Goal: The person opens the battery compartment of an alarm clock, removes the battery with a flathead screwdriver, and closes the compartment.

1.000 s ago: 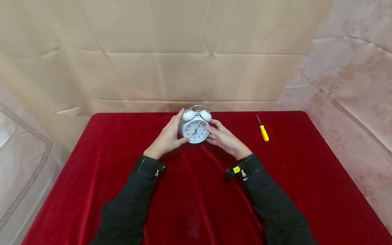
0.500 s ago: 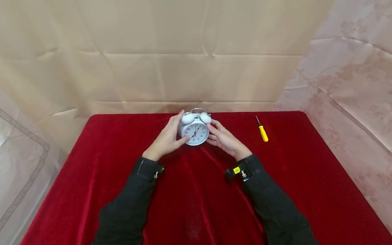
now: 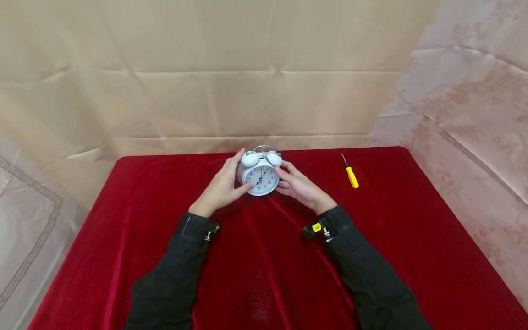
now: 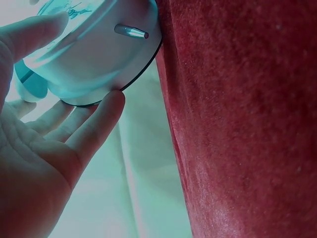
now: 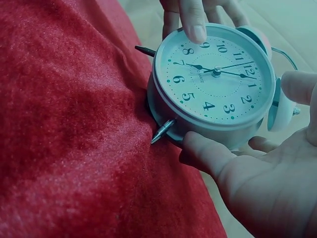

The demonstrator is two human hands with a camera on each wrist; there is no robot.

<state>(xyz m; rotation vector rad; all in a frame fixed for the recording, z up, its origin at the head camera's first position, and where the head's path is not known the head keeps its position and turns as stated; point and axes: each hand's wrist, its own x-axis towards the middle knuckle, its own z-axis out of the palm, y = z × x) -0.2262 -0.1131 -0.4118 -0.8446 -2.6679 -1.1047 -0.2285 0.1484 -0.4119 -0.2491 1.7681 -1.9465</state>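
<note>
A white twin-bell alarm clock (image 3: pixel 261 176) is held between both hands at the far middle of the table, its dial toward me. My left hand (image 3: pixel 220 187) grips its left side, thumb on the lower rim of the dial and fingers along the side and back. On the other side my right hand (image 3: pixel 303 187) holds it, thumb by the dial's upper right and fingers around the casing. In the right wrist view the two short metal feet of the clock (image 5: pixel 213 79) point at the red cloth, one tip right at it. The left wrist view shows one foot and the casing's dark back edge.
A yellow-handled screwdriver (image 3: pixel 352 178) lies on the red cloth (image 3: pixel 255 275) to the right, its tip toward the back edge. Behind the table hangs a beige curtain (image 3: pixel 231 101); a patterned pinkish curtain (image 3: pixel 466 119) hangs at the right.
The clock has come slightly lower and toward me, both hands moving with it. The whole head view has also shifted a little. The hold and the screwdriver stay the same.
</note>
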